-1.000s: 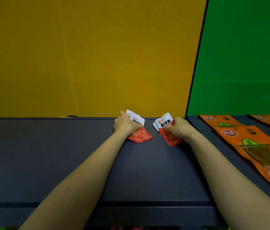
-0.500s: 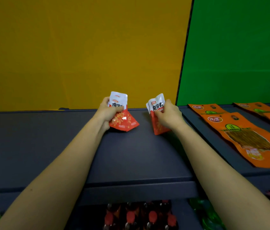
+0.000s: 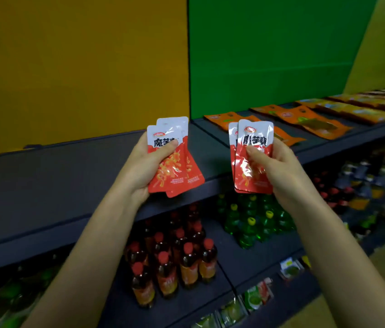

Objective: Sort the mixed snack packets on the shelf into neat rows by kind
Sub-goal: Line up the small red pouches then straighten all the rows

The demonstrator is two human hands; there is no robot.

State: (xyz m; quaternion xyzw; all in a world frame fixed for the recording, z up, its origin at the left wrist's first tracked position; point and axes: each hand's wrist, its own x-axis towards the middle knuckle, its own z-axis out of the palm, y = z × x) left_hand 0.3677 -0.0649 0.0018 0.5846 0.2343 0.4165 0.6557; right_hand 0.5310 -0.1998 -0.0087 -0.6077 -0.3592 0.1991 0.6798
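My left hand [image 3: 143, 165] grips two overlapping red-and-white snack packets [image 3: 173, 171], held upright above the front of the dark shelf [image 3: 56, 181]. My right hand [image 3: 279, 171] grips two more red-and-white snack packets [image 3: 255, 138] of the same kind, fanned slightly, thumb across the front one. Both pairs hang in the air over the shelf edge, apart from each other. Orange snack packets [image 3: 314, 121] lie flat in rows on the shelf section to the right.
A yellow back panel [image 3: 80, 67] and a green one [image 3: 269, 50] rise behind the shelf. Below stand red-capped bottles [image 3: 175, 261] and green bottles [image 3: 253, 223]. Small packets [image 3: 257, 294] lie on the lowest shelf; more bottles crowd the right.
Both hands have lifted their packets off the shelf and drawn them back toward me. The view has dropped and pulled away, showing the lower shelves.
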